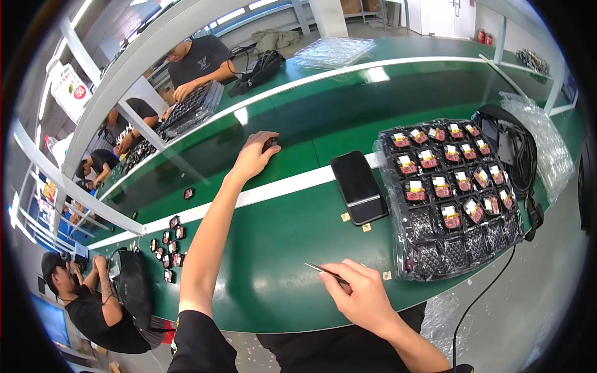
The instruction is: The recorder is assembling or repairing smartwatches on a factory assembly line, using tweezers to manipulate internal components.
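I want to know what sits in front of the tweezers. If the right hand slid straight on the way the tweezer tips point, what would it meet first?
The right hand holds tweezers pointing up-left over bare green table. Roughly, the left forearm comes first, though it may lie above the tabletop.

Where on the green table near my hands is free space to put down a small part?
Bare green table lies between the left forearm and the right hand holding tweezers. Another free patch lies between the left hand and the black phone. It is crowded at the black tray of parts on the right.
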{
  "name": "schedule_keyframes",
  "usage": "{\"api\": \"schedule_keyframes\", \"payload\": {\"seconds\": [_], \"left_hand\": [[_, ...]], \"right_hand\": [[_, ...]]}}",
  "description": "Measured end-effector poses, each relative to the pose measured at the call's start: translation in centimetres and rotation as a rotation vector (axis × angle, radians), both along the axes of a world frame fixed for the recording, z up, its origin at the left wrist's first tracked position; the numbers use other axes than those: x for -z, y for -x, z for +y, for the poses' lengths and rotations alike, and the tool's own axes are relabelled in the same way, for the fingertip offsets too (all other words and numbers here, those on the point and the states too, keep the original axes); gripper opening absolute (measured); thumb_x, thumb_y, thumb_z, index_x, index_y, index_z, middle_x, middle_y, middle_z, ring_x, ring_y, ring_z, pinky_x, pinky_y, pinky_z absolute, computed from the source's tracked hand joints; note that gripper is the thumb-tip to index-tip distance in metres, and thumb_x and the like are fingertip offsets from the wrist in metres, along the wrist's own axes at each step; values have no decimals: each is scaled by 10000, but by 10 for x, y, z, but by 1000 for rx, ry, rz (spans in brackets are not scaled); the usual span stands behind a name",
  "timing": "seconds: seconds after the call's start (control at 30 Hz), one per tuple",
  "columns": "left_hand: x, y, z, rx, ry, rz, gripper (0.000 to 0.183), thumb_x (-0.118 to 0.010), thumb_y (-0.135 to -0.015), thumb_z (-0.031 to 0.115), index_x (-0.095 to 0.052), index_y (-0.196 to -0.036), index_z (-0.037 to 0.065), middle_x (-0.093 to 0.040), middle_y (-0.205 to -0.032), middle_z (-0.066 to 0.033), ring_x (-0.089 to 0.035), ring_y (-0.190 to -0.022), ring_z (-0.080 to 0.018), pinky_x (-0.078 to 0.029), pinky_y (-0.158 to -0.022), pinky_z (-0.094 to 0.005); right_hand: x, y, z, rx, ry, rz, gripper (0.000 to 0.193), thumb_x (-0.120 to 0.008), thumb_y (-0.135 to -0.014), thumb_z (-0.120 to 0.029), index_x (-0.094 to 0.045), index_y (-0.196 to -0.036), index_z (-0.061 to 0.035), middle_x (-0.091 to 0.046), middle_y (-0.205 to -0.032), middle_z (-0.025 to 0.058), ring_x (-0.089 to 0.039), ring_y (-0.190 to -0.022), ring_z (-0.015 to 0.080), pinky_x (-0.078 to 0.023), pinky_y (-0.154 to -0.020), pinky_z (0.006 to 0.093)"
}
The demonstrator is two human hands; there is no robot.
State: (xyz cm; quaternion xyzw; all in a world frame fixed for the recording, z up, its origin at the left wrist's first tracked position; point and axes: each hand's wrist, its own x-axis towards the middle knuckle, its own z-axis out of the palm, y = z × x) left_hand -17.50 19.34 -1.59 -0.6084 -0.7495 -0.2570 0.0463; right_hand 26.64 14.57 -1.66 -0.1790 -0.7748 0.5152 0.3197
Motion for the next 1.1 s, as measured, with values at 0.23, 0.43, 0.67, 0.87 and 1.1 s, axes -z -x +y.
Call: {"api": "schedule_keyframes", "payload": {"seconds": [0.23,0.43,0.67,0.87,1.1], "left_hand": [[-21,-64,-29,241,47,-108,438,-780,-989,181,-680,-1389,33,-733,-1159,-147,-676,-1065,-313,-548,-987,-436],[-33,-163,-135,483,150,-31,573,-760,-939,103,-631,-1496,71,-686,-1439,-123,-678,-1174,-334,-548,-1002,-452],[-10,-171,-174,250,-56,-184,865,-932,-820,386,-581,-1543,66,-658,-1398,-126,-642,-1239,-325,-510,-1032,-446],[3,-176,-181,196,-61,-139,691,-913,-868,379,-646,-1410,44,-682,-1191,-90,-641,-1125,-288,-486,-975,-420],[4,-175,-186,201,-15,-217,566,-914,-850,305,-709,-1319,65,-670,-1191,-67,-625,-1149,-274,-469,-985,-423]], "right_hand": [[-7,3,2,51,94,-28,135,-812,-951,10,-803,-1081,45,-647,-749,23,-499,-574,37,-371,-510,257],[-8,6,7,39,47,-83,151,-821,-921,47,-805,-1069,66,-674,-771,30,-547,-616,37,-398,-540,223],[-4,7,-1,72,-29,-138,211,-809,-916,110,-815,-1126,91,-721,-844,60,-606,-689,47,-430,-594,191],[-2,6,-13,139,-9,-171,194,-826,-915,84,-831,-1108,73,-708,-840,45,-569,-671,42,-357,-574,192],[-6,6,0,63,-9,-214,215,-867,-869,55,-856,-1081,20,-719,-786,28,-510,-605,24,-320,-532,211]]}}
